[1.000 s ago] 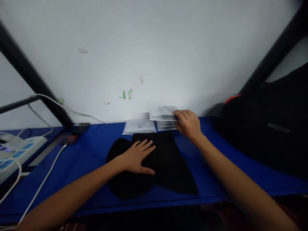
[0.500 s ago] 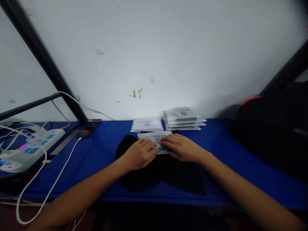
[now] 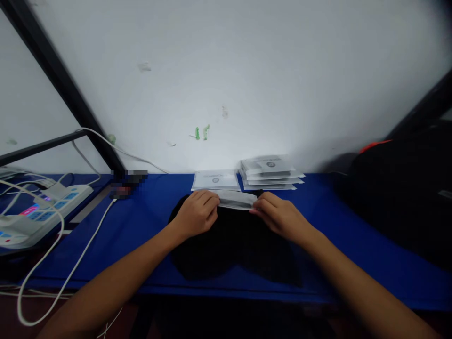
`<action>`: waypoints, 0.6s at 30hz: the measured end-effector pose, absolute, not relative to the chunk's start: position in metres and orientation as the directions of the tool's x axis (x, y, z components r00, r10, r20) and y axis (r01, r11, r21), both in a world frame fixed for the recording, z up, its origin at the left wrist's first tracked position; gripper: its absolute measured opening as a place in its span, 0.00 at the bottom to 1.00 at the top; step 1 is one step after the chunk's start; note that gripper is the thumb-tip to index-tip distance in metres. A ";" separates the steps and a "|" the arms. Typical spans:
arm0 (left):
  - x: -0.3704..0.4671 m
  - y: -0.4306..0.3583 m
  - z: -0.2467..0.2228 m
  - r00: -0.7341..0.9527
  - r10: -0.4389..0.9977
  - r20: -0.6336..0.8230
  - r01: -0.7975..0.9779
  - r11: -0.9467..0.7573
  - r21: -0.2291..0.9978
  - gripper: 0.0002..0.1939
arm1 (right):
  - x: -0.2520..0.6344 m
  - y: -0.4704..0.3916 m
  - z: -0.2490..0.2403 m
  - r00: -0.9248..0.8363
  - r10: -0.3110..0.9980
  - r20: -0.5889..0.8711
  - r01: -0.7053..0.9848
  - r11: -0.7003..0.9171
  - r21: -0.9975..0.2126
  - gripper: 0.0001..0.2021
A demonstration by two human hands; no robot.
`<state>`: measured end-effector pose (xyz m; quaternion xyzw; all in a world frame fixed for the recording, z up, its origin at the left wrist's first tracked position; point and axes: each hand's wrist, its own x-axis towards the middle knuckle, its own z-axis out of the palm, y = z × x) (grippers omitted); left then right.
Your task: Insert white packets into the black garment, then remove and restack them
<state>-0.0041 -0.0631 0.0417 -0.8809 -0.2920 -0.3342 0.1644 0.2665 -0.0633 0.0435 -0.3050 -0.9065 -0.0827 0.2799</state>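
Between my hands is a pale, translucent plastic packet, tilted so that its near edge faces me. My left hand is closed on its left end, fingers over the top and thumb below. At the right end my right hand pinches the packet's edge. Beneath lies a bunched black cloth on the blue table. Just behind, a single flat packet with dark print lies near the wall. To its right stands a stack of several similar packets.
A white power strip with plugs and lit displays sits at the left, white cables looping past the edge of the blue table. A partly blurred dark object lies nearby. A large black bag-like item fills the right side.
Both hands have moved apart to the packet's two ends. The packet has tipped from lying face-up to showing its near edge, and it sits slightly farther from me.
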 end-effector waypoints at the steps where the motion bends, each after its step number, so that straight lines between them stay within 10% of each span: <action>1: -0.003 -0.065 0.042 0.616 0.388 0.685 0.615 -0.780 -0.111 0.05 | 0.264 -0.066 0.042 -0.657 0.489 0.574 0.543 0.835 -0.089 0.07; 8: 0.015 -0.079 0.033 0.712 0.210 0.670 0.493 -0.829 -0.264 0.04 | 0.241 -0.078 0.035 -0.691 0.393 0.607 0.308 0.919 -0.245 0.10; 18: 0.013 -0.076 0.040 0.754 0.169 0.635 0.440 -0.847 -0.298 0.11 | 0.234 -0.081 0.034 -0.695 0.291 0.657 0.282 0.951 -0.123 0.14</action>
